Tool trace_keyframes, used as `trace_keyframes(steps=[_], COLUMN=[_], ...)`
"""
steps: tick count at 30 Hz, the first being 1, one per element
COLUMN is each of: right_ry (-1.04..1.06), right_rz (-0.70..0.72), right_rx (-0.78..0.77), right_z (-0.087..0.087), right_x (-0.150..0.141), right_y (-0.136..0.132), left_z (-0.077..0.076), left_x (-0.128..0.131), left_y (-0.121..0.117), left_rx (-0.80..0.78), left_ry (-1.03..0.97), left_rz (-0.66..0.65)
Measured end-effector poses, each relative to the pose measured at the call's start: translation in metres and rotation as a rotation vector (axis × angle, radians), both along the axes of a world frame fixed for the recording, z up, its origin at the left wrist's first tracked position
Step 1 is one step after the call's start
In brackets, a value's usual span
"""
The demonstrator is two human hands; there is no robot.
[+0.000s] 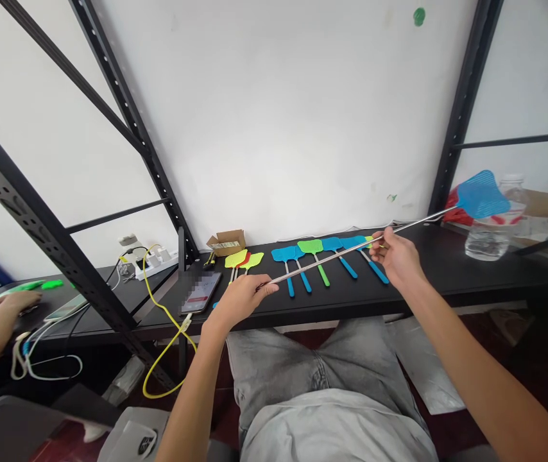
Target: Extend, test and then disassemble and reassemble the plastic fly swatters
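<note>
Blue fly swatter (pixel 482 194), long metal rod (pixel 334 256), slanting over the surface (pixel 428 269); left hand (pixel 244 298) with fingers curled round its low end near the front edge (pixel 274 318), right hand (pixel 398 258) pinching mid-rod; open room above, bottle (pixel 486 242) behind.

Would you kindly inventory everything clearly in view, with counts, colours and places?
Wall: 1, white, behind
Desk: 1, black, across middle
Posts: several, black, both sides
Held swatter: 1, blue and silver, above desk
Blue swatters: 4, blue, mid-desk
Green swatter: 1, green, between blue ones
Yellow swatters: at least 3, yellow, two left, one right, partly hidden
Red swatter: 1, red, between left yellows
Phone: 1, dark, desk's left
Box: 1, brown, back left
Bottle: 1, clear, right
Yellow cable: 1, yellow, left
Power strip: 1, white, left
Co-worker's hand: at least 1, bare, far left
Trousers: 1, grey, below
Left hand: 1, bare, held swatter's lower end
Right hand: 1, bare, held swatter's middle
</note>
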State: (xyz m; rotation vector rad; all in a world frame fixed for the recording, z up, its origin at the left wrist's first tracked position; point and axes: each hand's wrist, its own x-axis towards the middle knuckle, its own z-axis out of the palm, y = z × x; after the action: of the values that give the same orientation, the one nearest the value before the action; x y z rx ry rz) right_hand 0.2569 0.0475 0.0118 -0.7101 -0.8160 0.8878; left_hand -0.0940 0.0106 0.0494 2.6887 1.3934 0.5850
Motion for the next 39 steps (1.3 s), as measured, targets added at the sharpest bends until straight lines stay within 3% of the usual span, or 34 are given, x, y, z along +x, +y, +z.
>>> trace_keyframes(steps=[8,14,19,22,26,29,32,36,39], right_ry=[0.089,0.046,0.203,0.238,0.191,0.128,0.067,0.001,-0.027], right_rz=[-0.157,-0.032,0.023,0.017,0.074,0.177,0.265,0.385,0.443], right_rx=[-0.007,0.002,-0.037,-0.037,-0.007,0.041,0.082,0.099,0.09], right_z=[0.002,0.006,0.009,0.009,0.009,0.009,0.007,0.002,-0.002], right_x=[0.034,0.022,0.026,0.019,-0.011,-0.037,-0.057,-0.076,-0.082], right_y=[0.002,0.0,-0.002,-0.002,-0.004,-0.01,-0.017,-0.023,-0.024], left_z=[-0.002,-0.002,-0.001,0.001,0.004,0.002,-0.008,-0.029,-0.036], left_x=[-0.025,-0.044,-0.064,-0.05,0.002,0.04,0.059,0.06,0.053], left_y=[0.012,0.023,0.033,0.032,0.009,-0.012,-0.018,0.0,0.015], left_rx=[-0.063,0.055,0.258,0.408,0.483,0.32,0.073,-0.31,-0.496], left_ry=[0.006,0.032,0.056,0.032,-0.156,-0.277,-0.386,-0.653,-0.948], left_rz=[0.007,0.152,0.341,0.315,0.072,-0.113,-0.177,-0.193,-0.136])
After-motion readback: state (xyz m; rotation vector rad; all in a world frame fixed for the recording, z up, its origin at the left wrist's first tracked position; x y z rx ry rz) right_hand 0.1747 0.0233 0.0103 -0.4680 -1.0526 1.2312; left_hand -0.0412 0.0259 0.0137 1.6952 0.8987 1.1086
